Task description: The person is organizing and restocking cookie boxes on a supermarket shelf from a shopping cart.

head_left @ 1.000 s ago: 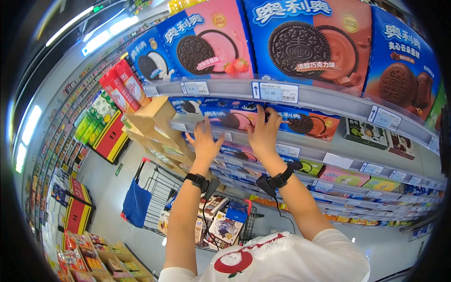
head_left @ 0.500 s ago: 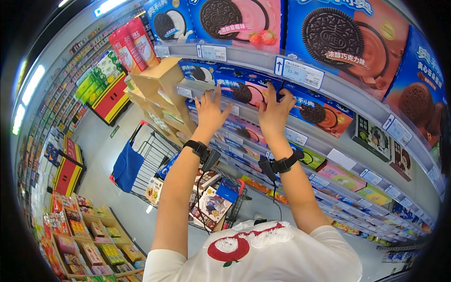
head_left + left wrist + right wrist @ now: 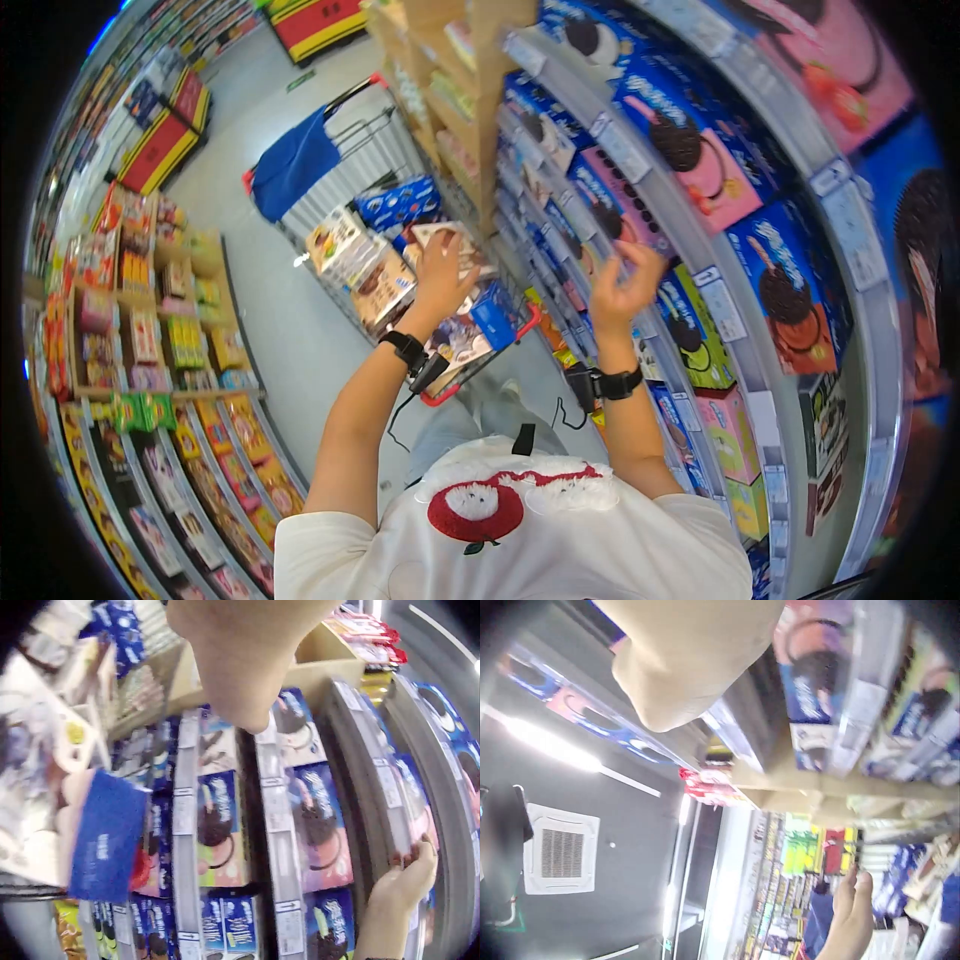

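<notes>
Cartons [image 3: 382, 287] lie below the left hand [image 3: 438, 280], shelved boxes [image 3: 612, 200] near the right hand [image 3: 626, 287]; all fingers released.

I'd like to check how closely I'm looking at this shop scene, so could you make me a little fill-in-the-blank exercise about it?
1. In the head view, the hand over the shopping cart is the person's ____ one, while the other hand is near the shelves.
2. The cloth draped on the cart is ____.
3. The bands on both wrists are ____.

Missing words: left; blue; black.
</notes>
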Tool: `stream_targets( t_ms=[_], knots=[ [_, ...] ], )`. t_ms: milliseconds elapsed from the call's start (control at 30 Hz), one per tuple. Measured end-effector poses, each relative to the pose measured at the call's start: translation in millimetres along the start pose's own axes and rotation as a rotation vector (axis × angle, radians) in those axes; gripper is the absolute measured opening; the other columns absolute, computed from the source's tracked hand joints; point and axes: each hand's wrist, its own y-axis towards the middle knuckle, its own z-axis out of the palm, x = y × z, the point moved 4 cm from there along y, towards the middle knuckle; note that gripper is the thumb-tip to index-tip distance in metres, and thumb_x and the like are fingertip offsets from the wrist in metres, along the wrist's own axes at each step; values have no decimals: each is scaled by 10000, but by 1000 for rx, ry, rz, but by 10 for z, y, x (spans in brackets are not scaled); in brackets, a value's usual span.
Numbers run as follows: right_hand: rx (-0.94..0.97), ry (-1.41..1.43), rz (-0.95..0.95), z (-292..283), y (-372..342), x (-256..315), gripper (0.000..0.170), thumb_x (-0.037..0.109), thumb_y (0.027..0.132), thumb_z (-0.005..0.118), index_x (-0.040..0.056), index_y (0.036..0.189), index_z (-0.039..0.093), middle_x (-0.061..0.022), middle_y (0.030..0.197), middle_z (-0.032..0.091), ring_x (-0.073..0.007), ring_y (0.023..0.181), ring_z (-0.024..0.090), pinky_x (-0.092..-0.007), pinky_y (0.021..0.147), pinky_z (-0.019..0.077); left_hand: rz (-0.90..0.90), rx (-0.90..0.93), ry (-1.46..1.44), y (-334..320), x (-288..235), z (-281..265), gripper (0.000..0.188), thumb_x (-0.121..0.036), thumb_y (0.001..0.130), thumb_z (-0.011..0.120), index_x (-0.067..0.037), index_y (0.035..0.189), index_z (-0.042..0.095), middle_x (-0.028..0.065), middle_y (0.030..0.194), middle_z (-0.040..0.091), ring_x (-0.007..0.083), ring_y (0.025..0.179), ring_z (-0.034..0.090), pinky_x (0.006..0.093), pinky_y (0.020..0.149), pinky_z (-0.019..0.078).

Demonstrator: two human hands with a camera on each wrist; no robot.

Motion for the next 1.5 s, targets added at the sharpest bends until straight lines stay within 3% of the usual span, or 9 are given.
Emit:
stream_targets(
  t_ms=[133, 200, 300, 433, 733, 867, 1067, 1133, 1500],
  knots=[
    [598, 247, 255, 869, -775, 193, 255, 42, 735, 596, 35, 989, 568, -131, 877, 566, -318, 882, 517, -392, 816, 405, -141, 172, -179, -735, 531, -34, 326, -178, 782, 598, -6, 1053, 542, 191, 1046, 527, 363, 989, 507, 423, 847, 415],
    [797, 314, 175, 1174, -1126, 387, 306, 79, 734, 612, 35, 1030, 547, -153, 941, 566, -336, 935, 513, -404, 853, 402, -231, 224, -197, -973, 701, -130, 234, -140, 796, 577, 3, 981, 571, 179, 976, 554, 349, 955, 530, 390, 835, 431],
    [959, 351, 134, 1472, -1544, 599, 371, 125, 739, 624, 30, 1082, 518, -169, 999, 562, -342, 980, 505, -405, 871, 401, -359, 59, -298, -1161, 981, -268, 192, -101, 746, 589, 1, 908, 582, 165, 901, 573, 349, 870, 547, 405, 784, 439],
    [1189, 375, 509, 1875, -2027, 541, 434, 194, 733, 655, 15, 1100, 507, -194, 990, 572, -337, 950, 548, -395, 826, 436, -434, -18, -255, -1197, 1413, -397, 221, -99, 739, 598, -2, 937, 583, 180, 936, 585, 355, 895, 550, 406, 803, 436],
    [1056, 88, 583, 2753, -2399, 652, 371, 207, 747, 642, 3, 1039, 538, -173, 906, 591, -292, 825, 586, -367, 730, 474, -317, 190, -219, -606, 2385, -446, 256, -123, 730, 622, -24, 962, 578, 145, 995, 583, 325, 940, 543, 394, 812, 443],
    [1071, 32, 581, 3126, -2552, 845, 396, 211, 743, 627, 14, 1070, 521, -191, 921, 600, -333, 854, 590, -385, 772, 469, -157, 92, -54, -298, 2778, -618, 451, -141, 682, 681, -15, 1089, 535, 173, 1134, 511, 342, 1075, 467, 420, 914, 395],
    [1237, 8, 845, 3190, -2703, 947, 374, 334, 816, 596, 77, 1082, 542, -142, 899, 631, -285, 833, 620, -363, 735, 487, -245, 379, 106, -175, 3407, -368, 859, -267, 608, 787, -34, 1304, 340, 260, 1324, 328, 405, 1234, 324, 485, 1010, 305],
    [1248, 12, 796, 3192, -2862, 913, 357, 339, 822, 589, 68, 1054, 563, -152, 909, 638, -293, 850, 624, -365, 741, 490, -292, 495, 157, -198, 3433, -280, 875, -284, 604, 789, -34, 1310, 337, 260, 1334, 321, 402, 1251, 306, 519, 1005, 289],
    [1081, 26, 865, 3020, -2906, 980, 330, 274, 794, 619, 33, 1019, 593, -148, 873, 647, -260, 813, 635, -343, 730, 497, -233, 353, 112, -220, 3370, -245, 819, -252, 596, 738, -19, 1284, 361, 232, 1250, 399, 370, 1206, 352, 478, 983, 298]
  ],
)
